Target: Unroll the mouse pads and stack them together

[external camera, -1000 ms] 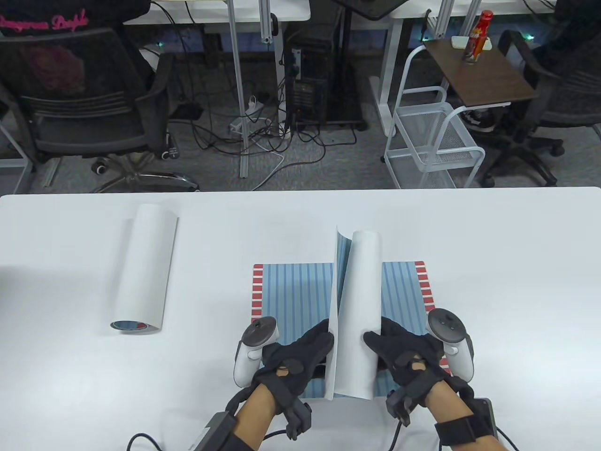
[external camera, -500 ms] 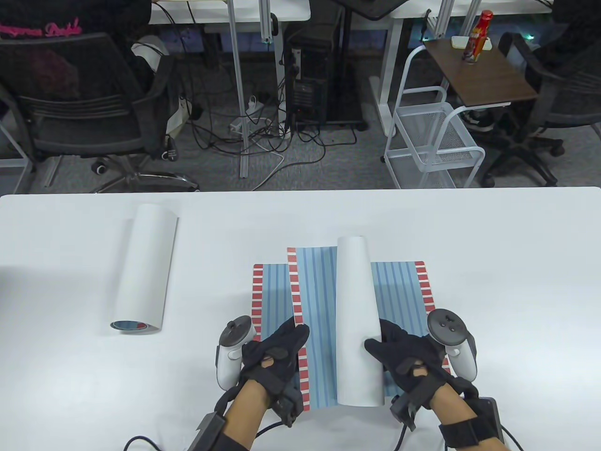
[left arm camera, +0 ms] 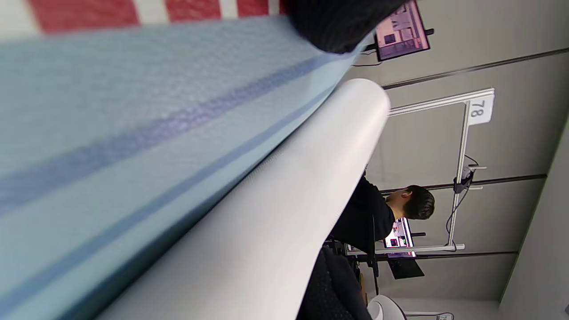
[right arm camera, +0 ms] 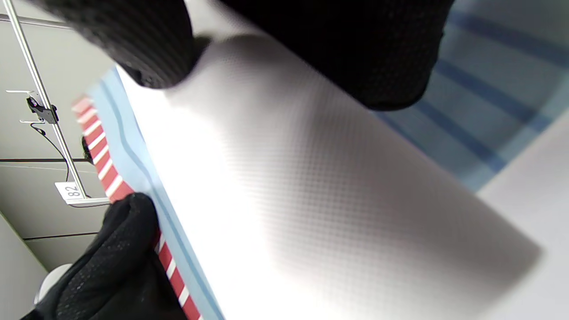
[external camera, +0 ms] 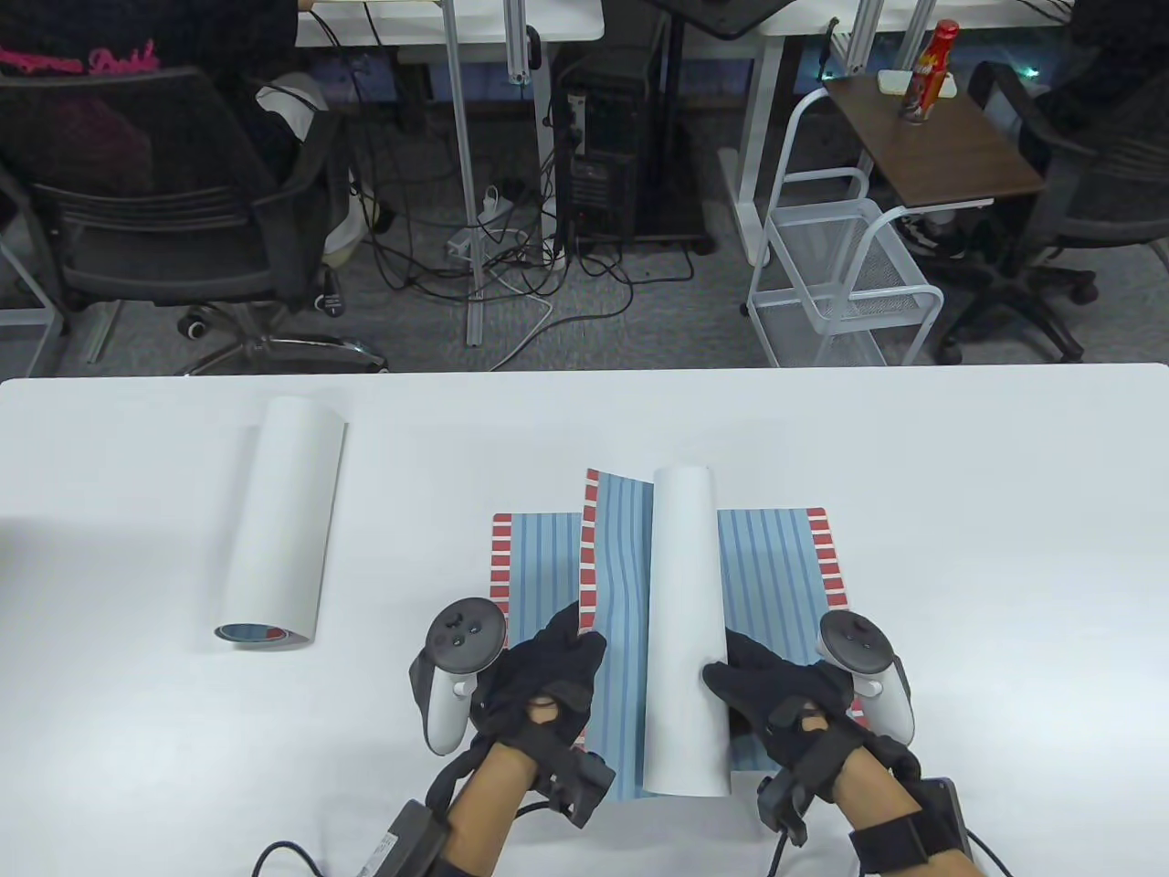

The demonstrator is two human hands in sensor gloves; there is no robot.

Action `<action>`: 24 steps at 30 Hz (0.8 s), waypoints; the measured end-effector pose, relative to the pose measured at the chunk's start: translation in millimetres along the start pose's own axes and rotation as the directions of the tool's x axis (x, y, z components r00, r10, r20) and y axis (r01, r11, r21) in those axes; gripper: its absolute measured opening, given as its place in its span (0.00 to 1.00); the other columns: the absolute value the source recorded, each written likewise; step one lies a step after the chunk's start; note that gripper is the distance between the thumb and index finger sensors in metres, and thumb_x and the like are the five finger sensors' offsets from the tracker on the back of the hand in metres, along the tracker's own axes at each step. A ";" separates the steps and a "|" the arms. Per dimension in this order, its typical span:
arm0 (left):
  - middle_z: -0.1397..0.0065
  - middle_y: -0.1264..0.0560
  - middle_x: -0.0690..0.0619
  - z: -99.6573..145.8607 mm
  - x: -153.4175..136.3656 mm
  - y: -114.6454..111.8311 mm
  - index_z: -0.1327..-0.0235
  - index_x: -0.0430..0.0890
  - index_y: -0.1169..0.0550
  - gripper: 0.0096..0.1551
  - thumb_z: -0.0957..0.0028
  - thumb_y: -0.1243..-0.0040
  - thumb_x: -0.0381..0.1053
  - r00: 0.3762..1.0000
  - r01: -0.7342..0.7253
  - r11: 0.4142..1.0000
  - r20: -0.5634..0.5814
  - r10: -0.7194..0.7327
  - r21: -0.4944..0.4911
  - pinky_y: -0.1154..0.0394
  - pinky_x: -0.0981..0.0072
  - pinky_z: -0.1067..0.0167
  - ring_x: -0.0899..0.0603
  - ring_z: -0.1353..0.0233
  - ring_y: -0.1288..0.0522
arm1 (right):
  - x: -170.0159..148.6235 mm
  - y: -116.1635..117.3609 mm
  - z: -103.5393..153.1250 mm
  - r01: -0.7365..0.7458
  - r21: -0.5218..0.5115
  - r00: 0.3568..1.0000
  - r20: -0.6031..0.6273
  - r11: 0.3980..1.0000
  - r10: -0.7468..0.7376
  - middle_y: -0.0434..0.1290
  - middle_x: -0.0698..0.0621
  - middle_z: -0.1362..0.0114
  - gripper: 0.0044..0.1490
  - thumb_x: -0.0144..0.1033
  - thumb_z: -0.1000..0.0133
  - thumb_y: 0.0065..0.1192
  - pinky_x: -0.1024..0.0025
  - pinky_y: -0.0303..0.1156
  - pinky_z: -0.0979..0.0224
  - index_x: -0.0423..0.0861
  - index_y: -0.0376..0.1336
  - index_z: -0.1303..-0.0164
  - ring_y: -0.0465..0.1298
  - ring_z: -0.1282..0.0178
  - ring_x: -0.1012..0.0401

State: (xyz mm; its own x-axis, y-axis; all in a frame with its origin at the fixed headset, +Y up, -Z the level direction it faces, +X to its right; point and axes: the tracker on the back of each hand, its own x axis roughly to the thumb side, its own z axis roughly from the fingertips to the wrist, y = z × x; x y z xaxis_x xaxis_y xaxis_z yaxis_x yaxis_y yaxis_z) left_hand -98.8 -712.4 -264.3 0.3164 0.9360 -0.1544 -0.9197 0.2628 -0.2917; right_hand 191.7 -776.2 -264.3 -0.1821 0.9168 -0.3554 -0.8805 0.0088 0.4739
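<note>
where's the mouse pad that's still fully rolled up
In the table view the rolled pad lies on the table's left side, apart from both hands, well left of the flat striped pad.

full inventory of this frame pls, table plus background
flat mouse pad: 1, blue-striped, red-white ends, table centre
half-unrolled mouse pad: 1, white back, striped face, atop the flat one
rolled mouse pad: 1, white outside, table left
table: 1, white
office chairs: 2, black, far left and right
wire cart: 1, white, far right
bottle: 1, red, on brown side table
left hand: black glove, holds the freed edge
right hand: black glove, grips the roll
</note>
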 end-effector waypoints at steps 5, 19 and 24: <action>0.41 0.17 0.51 3.0 16.9 2.1 0.30 0.54 0.30 0.31 0.51 0.43 0.49 0.997 0.065 0.998 0.047 -0.066 0.016 0.13 0.62 0.59 0.43 0.55 0.09 | -7.0 4.3 -3.5 0.081 0.063 0.996 -0.032 0.995 -0.079 0.57 0.39 0.24 0.51 0.56 0.50 0.58 0.48 0.69 0.34 0.45 0.41 0.26 0.70 0.32 0.44; 0.42 0.16 0.51 23.4 79.0 18.3 0.31 0.55 0.27 0.31 0.51 0.42 0.49 0.938 0.298 0.954 0.174 -0.300 0.035 0.13 0.61 0.61 0.42 0.56 0.09 | -12.0 -0.4 -4.9 0.139 0.061 0.990 -0.043 0.988 -0.136 0.55 0.39 0.23 0.52 0.59 0.50 0.56 0.47 0.68 0.33 0.45 0.40 0.26 0.68 0.30 0.43; 0.42 0.15 0.51 29.0 97.8 22.2 0.31 0.55 0.26 0.30 0.52 0.42 0.49 0.897 0.387 0.920 0.205 -0.392 0.068 0.13 0.60 0.61 0.42 0.57 0.09 | -14.5 -5.2 -5.0 0.156 0.040 0.987 -0.045 0.987 -0.154 0.55 0.39 0.23 0.52 0.59 0.50 0.55 0.47 0.68 0.33 0.45 0.40 0.26 0.68 0.30 0.42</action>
State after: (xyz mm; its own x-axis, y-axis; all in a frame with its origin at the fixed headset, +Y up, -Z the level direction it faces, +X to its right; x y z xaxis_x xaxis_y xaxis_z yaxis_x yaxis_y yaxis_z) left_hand -95.0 -608.3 -258.6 0.5971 0.7842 0.1692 -0.7392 0.6197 -0.2638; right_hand 196.7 -791.6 -265.6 -0.0641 0.8856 -0.4600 -0.8798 0.1674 0.4449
